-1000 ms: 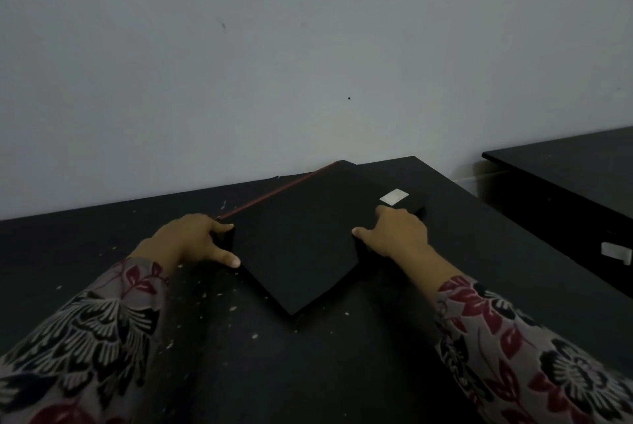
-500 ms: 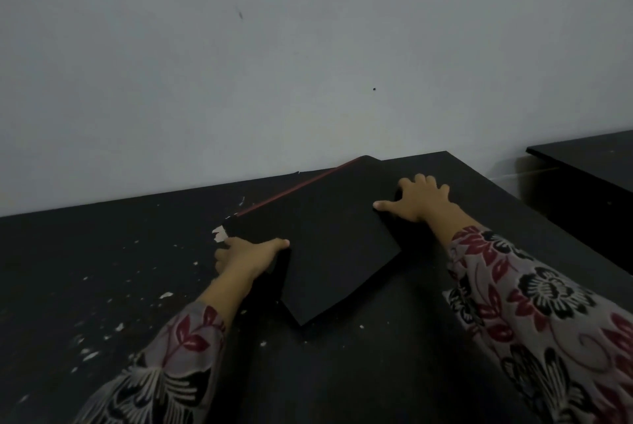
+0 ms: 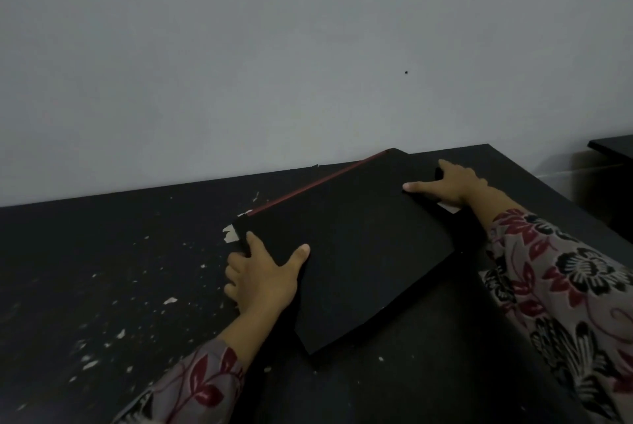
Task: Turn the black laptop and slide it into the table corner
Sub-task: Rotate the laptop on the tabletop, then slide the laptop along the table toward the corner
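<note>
The closed black laptop [image 3: 356,245] lies flat and skewed on the dark table [image 3: 102,252], its red-trimmed far edge angled toward the wall. One corner nearly touches the wall near the table's far right corner. My left hand [image 3: 263,276] grips the laptop's left edge, thumb on the lid and fingers wrapped around the side. My right hand [image 3: 448,184] rests on the far right edge of the laptop, fingers spread over the lid. A pale sticker peeks out under my right wrist.
A grey wall [image 3: 308,47] runs along the table's back edge. White paint flecks [image 3: 169,300] and a torn patch [image 3: 230,233] mark the tabletop to the left. A second dark table [image 3: 613,146] stands to the right across a gap.
Both hands shifted along the laptop's edges, and the laptop has slid toward the far right corner and turned a little. The view has also moved left.
</note>
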